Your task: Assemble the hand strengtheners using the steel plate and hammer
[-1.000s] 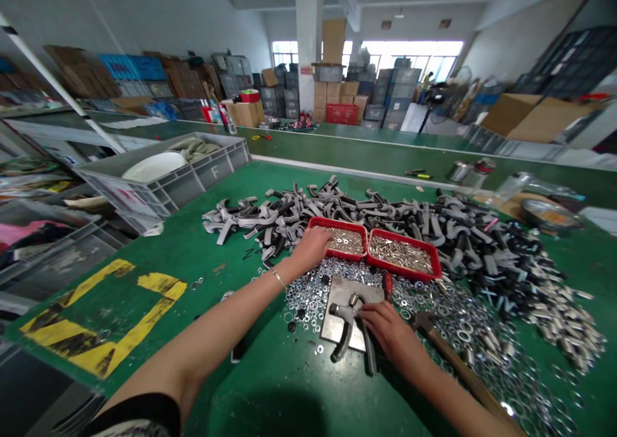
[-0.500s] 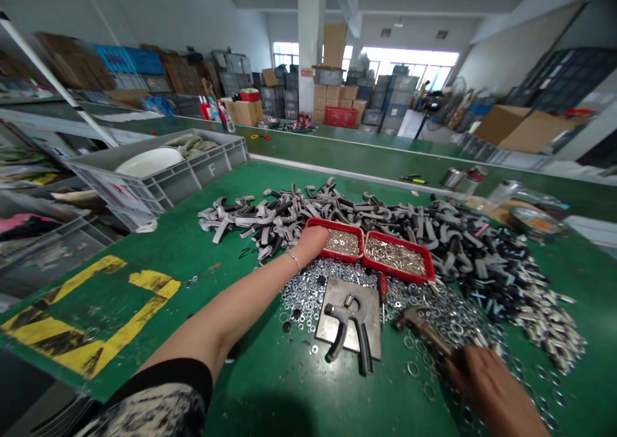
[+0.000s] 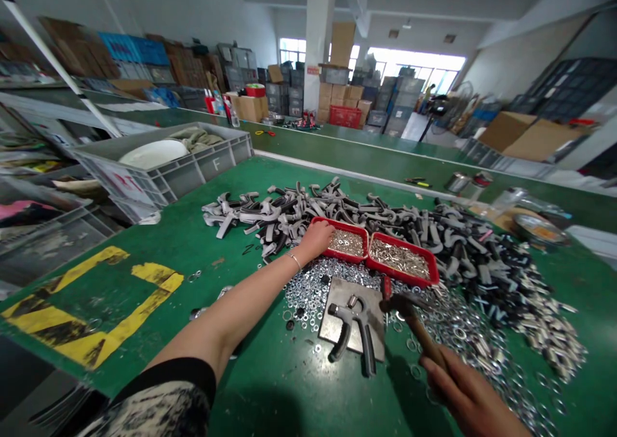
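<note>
My left hand (image 3: pixel 318 236) reaches over the near-left part of a red tray (image 3: pixel 367 249) of small washers, its fingers curled down; what is between the fingertips is hidden. My right hand (image 3: pixel 460 385) is wrapped round the wooden handle of a hammer (image 3: pixel 424 335), its head raised near the metal plate's right edge. On that metal plate (image 3: pixel 332 324) lies a grey and black hand grip exerciser (image 3: pixel 369 340) with its two handles pointing toward me. A second red tray (image 3: pixel 436 273), full of small pins, stands right beside the first.
Loose washers (image 3: pixel 308 289) are strewn around the plate. Behind the trays spreads a heap of grey handles (image 3: pixel 274 215), with black parts and metal cylinders (image 3: pixel 554 334) at right. A red-handled screwdriver (image 3: pixel 386 288) lies by the plate. A grey crate (image 3: pixel 212 164) stands at back left.
The hammer has come up and left toward the plate with my right hand. My left hand stays at the washer tray, its fingers slightly raised. The view has shifted a little.
</note>
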Demonstrator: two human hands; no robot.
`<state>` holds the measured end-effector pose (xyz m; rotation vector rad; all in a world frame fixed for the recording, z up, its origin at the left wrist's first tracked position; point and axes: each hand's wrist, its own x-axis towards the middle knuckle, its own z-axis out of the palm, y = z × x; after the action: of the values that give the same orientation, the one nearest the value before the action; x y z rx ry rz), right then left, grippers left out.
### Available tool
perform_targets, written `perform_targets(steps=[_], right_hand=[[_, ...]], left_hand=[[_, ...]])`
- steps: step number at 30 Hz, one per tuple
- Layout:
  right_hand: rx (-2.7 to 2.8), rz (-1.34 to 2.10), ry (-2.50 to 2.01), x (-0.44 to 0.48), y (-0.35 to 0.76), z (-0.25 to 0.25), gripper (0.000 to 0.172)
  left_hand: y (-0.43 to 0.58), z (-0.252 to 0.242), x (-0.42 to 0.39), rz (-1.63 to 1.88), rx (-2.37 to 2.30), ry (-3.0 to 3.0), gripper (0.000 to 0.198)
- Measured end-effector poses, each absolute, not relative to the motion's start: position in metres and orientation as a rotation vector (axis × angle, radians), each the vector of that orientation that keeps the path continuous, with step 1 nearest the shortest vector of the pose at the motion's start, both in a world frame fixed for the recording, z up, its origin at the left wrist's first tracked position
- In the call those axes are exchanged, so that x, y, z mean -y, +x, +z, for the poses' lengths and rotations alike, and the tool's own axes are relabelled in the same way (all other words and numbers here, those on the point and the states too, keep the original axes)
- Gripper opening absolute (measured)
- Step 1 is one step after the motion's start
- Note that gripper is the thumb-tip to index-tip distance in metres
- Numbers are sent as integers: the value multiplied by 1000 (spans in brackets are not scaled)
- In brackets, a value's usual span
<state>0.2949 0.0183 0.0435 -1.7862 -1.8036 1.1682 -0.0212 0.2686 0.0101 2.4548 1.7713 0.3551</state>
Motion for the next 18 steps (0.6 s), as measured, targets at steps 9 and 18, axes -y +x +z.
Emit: perform_targets(steps=[9, 18], right_hand=[[2035, 1187, -1749, -31, 250, 42, 43], [1704, 1437, -1725, -39, 262, 27, 49]], left_hand=[[-18, 10, -275, 284, -1782, 2347, 25], [11, 27, -195, 535, -1519, 2412, 18]])
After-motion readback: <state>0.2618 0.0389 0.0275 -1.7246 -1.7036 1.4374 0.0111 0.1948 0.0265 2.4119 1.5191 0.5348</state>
